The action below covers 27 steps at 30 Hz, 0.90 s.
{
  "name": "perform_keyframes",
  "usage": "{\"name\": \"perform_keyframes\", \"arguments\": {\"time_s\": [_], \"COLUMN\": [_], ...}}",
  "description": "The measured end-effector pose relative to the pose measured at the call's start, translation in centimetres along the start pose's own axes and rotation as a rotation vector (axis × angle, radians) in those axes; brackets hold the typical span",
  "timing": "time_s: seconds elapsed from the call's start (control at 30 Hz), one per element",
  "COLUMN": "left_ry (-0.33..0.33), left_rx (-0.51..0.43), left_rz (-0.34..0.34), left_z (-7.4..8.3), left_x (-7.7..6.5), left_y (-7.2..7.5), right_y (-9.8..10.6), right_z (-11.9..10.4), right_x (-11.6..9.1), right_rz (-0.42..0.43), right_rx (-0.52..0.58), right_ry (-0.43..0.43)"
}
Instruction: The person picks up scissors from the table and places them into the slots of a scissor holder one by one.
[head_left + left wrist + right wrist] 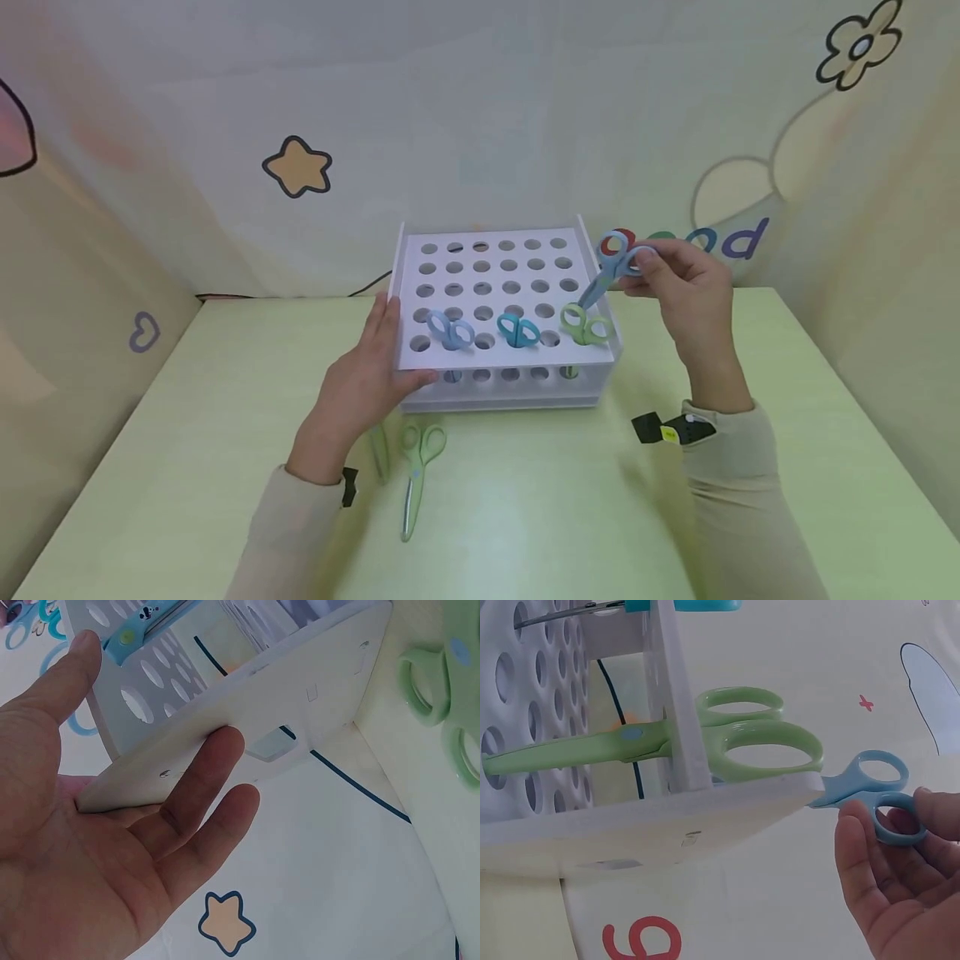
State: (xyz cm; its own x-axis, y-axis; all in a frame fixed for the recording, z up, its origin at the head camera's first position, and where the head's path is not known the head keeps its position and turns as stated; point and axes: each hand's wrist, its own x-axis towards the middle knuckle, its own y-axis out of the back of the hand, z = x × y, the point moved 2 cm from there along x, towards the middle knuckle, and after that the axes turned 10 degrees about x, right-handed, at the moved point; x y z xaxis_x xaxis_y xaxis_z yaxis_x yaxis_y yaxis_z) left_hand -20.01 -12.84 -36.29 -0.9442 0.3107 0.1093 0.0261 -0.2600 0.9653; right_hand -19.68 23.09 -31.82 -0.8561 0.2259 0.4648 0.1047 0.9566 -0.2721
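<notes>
A white rack (495, 357) with rows of round holes stands on the table. My left hand (362, 379) holds its left side, thumb by the front edge and fingers along the outer wall (300, 697). My right hand (686, 287) pinches a handle loop of blue scissors (613, 260), above the rack's right side. Their blades point down toward the back right holes. In the front part of the rack stand light blue scissors (450, 331), teal scissors (517, 331) and green scissors (585, 325), handles up. Their green blade (570, 750) shows between the rack's levels.
Green scissors (414, 483) lie on the table (540, 500) in front of the rack. Another green piece (380, 454) lies beside them, partly hidden by my left wrist. A printed curtain (480, 125) hangs behind the table.
</notes>
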Motion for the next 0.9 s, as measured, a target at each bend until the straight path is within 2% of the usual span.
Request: {"name": "perform_keyframes", "arguments": {"time_s": [0.2, 0.43, 0.7, 0.9], "left_ry": [0.016, -0.003, -0.002, 0.010], "left_rx": [-0.003, 0.004, 0.026, 0.033], "left_rz": [-0.022, -0.003, -0.009, -0.028], "left_z": [0.1, 0.3, 0.2, 0.1], "left_x": [-0.1, 0.0, 0.2, 0.2], "left_y": [-0.5, -0.1, 0.3, 0.3], "right_y": [0.1, 0.2, 0.1, -0.3], "right_z": [0.7, 1.1, 1.6, 2.1], "right_x": [-0.3, -0.3, 0.0, 0.0], "right_rz": [-0.039, -0.058, -0.093, -0.170], "right_rx": [-0.082, -0.313, -0.461, -0.544], "right_ry": [-0.095, -0.192, -0.292, -0.376]}}
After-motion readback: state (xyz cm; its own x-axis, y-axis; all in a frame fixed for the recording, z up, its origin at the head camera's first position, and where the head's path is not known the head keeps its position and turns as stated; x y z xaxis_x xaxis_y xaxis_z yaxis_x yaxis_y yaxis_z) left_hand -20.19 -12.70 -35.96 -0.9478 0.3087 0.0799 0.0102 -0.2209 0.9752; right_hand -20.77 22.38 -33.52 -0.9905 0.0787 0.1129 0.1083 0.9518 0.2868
